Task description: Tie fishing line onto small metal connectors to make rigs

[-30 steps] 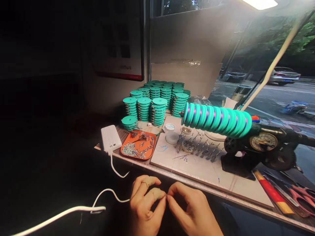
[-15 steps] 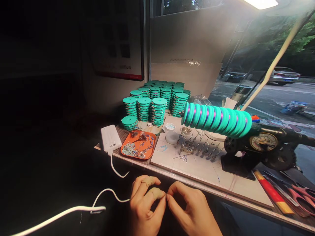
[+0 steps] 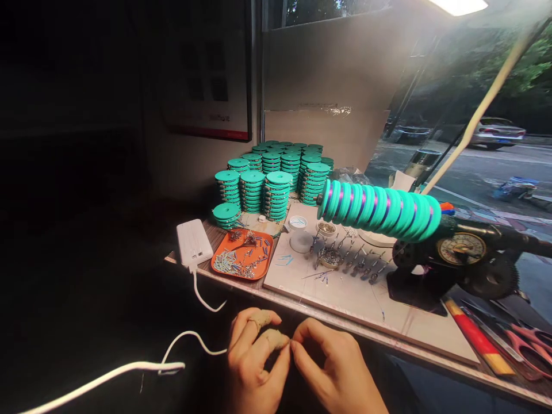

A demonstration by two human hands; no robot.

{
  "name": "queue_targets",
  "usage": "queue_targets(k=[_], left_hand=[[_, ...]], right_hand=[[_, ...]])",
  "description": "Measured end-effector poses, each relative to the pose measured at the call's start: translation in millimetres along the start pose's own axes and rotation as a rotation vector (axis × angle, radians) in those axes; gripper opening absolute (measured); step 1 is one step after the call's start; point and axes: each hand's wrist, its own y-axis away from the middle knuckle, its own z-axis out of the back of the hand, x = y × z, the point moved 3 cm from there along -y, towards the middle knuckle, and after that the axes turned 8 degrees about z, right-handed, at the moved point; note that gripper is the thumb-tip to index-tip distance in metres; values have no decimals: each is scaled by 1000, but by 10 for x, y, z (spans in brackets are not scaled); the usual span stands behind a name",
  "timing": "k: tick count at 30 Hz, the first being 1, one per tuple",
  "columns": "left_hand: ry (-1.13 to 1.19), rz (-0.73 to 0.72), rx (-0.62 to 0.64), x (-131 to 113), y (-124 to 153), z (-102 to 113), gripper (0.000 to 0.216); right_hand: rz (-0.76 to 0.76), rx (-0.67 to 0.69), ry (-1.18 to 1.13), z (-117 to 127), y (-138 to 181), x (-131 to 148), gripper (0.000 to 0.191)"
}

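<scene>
Fingertips (image 3: 283, 340) nearly meet at six o'clock, left hand (image 3: 260, 359) and right hand (image 3: 337, 359) pinched closed; I can't tell on what. Slackening could drop any piece between them into darkness, missing the orange tray (image 3: 224, 246) at their eleven o'clock.

from the board (image 3: 340, 302): tray (image 3: 224, 245) at ten o'clock, spool stacks (image 3: 278, 198) behind at eleven, left hand (image 3: 259, 356) at eight, right hand (image 3: 336, 359) at seven. on it, dishes (image 3: 302, 248) at eleven, winder (image 3: 463, 247) at two.
</scene>
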Motion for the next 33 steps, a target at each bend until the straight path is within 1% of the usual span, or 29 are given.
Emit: queue_targets(k=[4,10,14,20,28,33], left_hand=[[0,3,-30,-26,-21,11,18],[-24,-8,6,5,-5,3,18],[-24,-9,3,14,1,-1,17],[-3,2,-26,-47,-37,19,18],[-44,-11,7,-7,-15,8,17],[-31,-3,-22,-36,-36,11,17]], right_hand=[[-7,-4,-3,-4,-10,1,18],[-23,-27,-8,-17,-6,3,18],[-27,-34,-9,-9,-2,2,19],[-10,10,-19,11,-10,8,19],[-9,-19,6,13,-11,13,18],[-6,-42,1,5,-18,22,19]])
